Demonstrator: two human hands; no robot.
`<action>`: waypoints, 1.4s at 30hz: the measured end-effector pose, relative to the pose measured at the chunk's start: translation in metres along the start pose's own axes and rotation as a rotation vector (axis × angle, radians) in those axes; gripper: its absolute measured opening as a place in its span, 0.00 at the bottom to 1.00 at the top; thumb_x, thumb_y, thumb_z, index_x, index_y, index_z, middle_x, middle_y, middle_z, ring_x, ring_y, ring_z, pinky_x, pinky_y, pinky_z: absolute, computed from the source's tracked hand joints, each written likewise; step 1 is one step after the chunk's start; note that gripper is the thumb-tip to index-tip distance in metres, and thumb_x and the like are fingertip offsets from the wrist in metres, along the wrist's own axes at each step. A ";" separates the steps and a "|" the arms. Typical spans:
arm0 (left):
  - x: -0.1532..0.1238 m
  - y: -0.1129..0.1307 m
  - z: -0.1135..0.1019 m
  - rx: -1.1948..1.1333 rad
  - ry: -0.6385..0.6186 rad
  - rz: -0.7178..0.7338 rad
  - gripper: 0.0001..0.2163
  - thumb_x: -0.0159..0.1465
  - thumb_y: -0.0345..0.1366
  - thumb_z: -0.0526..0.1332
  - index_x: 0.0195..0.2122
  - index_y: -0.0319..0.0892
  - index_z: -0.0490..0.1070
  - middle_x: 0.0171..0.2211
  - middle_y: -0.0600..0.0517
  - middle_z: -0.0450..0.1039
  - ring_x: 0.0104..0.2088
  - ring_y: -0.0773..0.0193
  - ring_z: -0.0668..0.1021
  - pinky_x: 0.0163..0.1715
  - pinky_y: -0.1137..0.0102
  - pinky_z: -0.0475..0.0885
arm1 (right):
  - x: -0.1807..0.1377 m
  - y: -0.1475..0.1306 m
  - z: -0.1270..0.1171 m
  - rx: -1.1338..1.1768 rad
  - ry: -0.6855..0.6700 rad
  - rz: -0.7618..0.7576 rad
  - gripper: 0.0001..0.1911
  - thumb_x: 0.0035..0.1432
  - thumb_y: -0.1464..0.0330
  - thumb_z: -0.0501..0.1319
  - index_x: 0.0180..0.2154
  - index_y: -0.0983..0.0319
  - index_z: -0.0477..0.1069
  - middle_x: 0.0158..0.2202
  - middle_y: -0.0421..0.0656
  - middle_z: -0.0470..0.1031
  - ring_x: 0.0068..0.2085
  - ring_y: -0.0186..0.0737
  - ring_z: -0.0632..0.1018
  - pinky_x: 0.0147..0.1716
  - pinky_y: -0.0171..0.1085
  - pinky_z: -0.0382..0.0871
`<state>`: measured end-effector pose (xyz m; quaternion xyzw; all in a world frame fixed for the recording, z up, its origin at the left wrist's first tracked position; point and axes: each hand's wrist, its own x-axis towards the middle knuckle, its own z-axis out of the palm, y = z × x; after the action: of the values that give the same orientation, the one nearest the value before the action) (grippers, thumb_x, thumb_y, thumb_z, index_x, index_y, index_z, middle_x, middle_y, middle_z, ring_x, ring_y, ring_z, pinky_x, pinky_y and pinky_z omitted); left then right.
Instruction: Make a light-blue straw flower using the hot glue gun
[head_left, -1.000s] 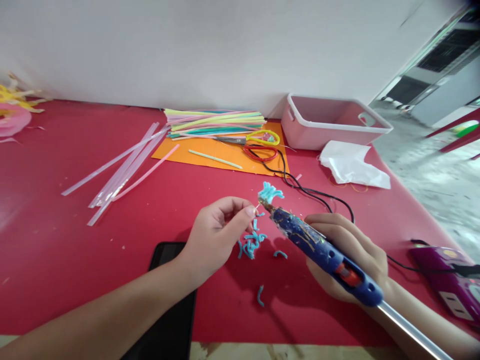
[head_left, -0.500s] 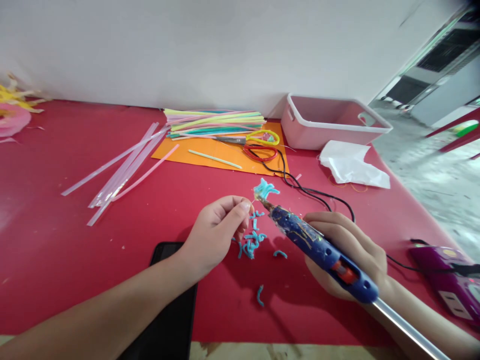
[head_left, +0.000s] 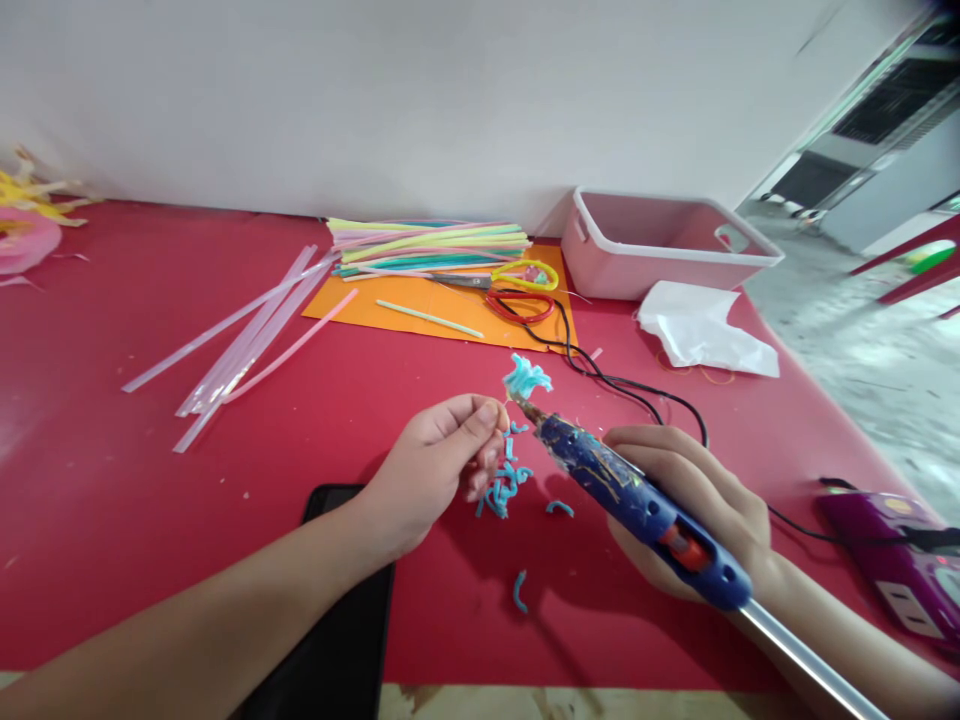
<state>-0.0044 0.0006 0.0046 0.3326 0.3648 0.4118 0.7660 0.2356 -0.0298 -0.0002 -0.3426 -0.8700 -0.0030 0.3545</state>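
Between thumb and finger, my left hand [head_left: 442, 455] pinches a thin stem, which bears a small blue fuzzy flower [head_left: 528, 376] of short pipe cleaner pieces. My right hand [head_left: 694, 500] is wrapped round a dark blue hot glue gun [head_left: 637, 500] with a clear glue stick [head_left: 814, 660] jutting from its rear. The gun's nozzle is at the base of the flower, close to my left fingertips; whether it touches cannot be made out. Below, on the red tabletop, lie several cut blue pipe cleaner bits [head_left: 504, 490].
Coloured pipe cleaners [head_left: 435, 245] and scissors [head_left: 517, 285] lie on an orange sheet [head_left: 330, 305]. Clear glue sticks [head_left: 251, 340] are at left, a pink bin [head_left: 667, 262] and white cloth [head_left: 705, 330] at right. A purple power strip [head_left: 892, 560], black cord [head_left: 622, 383] and dark tablet [head_left: 337, 620] sit nearer.
The blue flower has shifted slightly left and tilted a little in my left fingers. The glue gun stays at its base, having moved barely at all.
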 end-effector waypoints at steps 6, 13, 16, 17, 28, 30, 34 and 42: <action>-0.001 0.000 0.002 0.035 -0.014 -0.026 0.11 0.66 0.41 0.65 0.32 0.40 0.68 0.18 0.61 0.63 0.15 0.79 0.58 0.15 0.83 0.55 | -0.001 0.000 0.000 -0.001 0.000 0.002 0.17 0.56 0.78 0.60 0.49 0.65 0.69 0.42 0.52 0.77 0.41 0.43 0.81 0.39 0.37 0.81; -0.001 0.000 0.002 0.066 -0.021 -0.013 0.10 0.66 0.38 0.64 0.33 0.41 0.64 0.20 0.58 0.72 0.14 0.81 0.58 0.14 0.85 0.53 | -0.004 0.001 0.002 -0.010 0.006 0.000 0.16 0.56 0.78 0.61 0.48 0.67 0.70 0.42 0.53 0.77 0.41 0.44 0.82 0.39 0.37 0.81; -0.001 -0.001 0.001 0.047 -0.045 0.005 0.10 0.66 0.36 0.64 0.32 0.41 0.64 0.22 0.56 0.76 0.13 0.81 0.59 0.14 0.85 0.55 | -0.006 0.002 0.003 -0.013 0.006 0.007 0.15 0.56 0.78 0.61 0.47 0.68 0.71 0.42 0.53 0.77 0.42 0.44 0.82 0.40 0.36 0.80; -0.001 -0.001 0.001 0.044 -0.054 0.011 0.10 0.66 0.36 0.64 0.31 0.41 0.63 0.22 0.55 0.77 0.13 0.80 0.60 0.14 0.85 0.55 | -0.006 0.002 0.003 -0.011 0.006 0.005 0.15 0.56 0.78 0.61 0.47 0.68 0.71 0.42 0.53 0.77 0.42 0.43 0.82 0.41 0.35 0.80; 0.001 0.000 0.000 0.016 -0.092 0.014 0.08 0.68 0.34 0.61 0.32 0.41 0.65 0.23 0.54 0.79 0.12 0.79 0.62 0.13 0.84 0.57 | -0.004 0.003 0.003 0.000 -0.007 -0.015 0.16 0.55 0.80 0.61 0.47 0.70 0.69 0.43 0.52 0.75 0.43 0.40 0.80 0.44 0.33 0.78; 0.001 0.001 0.000 0.009 -0.096 0.006 0.08 0.68 0.35 0.60 0.32 0.41 0.65 0.23 0.53 0.80 0.12 0.79 0.62 0.13 0.84 0.57 | -0.004 0.003 0.003 0.007 -0.003 -0.014 0.17 0.55 0.80 0.61 0.48 0.69 0.69 0.43 0.52 0.75 0.43 0.40 0.79 0.43 0.33 0.78; 0.001 0.001 0.000 0.008 -0.103 -0.003 0.08 0.69 0.34 0.59 0.32 0.40 0.66 0.22 0.53 0.79 0.12 0.80 0.61 0.14 0.84 0.56 | -0.002 0.002 0.003 -0.001 -0.006 -0.019 0.17 0.55 0.79 0.61 0.48 0.69 0.69 0.42 0.52 0.75 0.43 0.40 0.79 0.42 0.33 0.78; 0.001 0.003 0.000 -0.026 -0.092 -0.039 0.08 0.68 0.32 0.59 0.30 0.39 0.67 0.15 0.57 0.70 0.12 0.79 0.56 0.13 0.84 0.51 | -0.002 0.000 0.002 -0.001 0.002 -0.004 0.16 0.56 0.79 0.60 0.48 0.70 0.70 0.42 0.53 0.76 0.42 0.41 0.81 0.42 0.34 0.79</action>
<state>-0.0052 0.0029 0.0070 0.3340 0.3302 0.3858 0.7941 0.2355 -0.0304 -0.0024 -0.3410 -0.8704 -0.0042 0.3551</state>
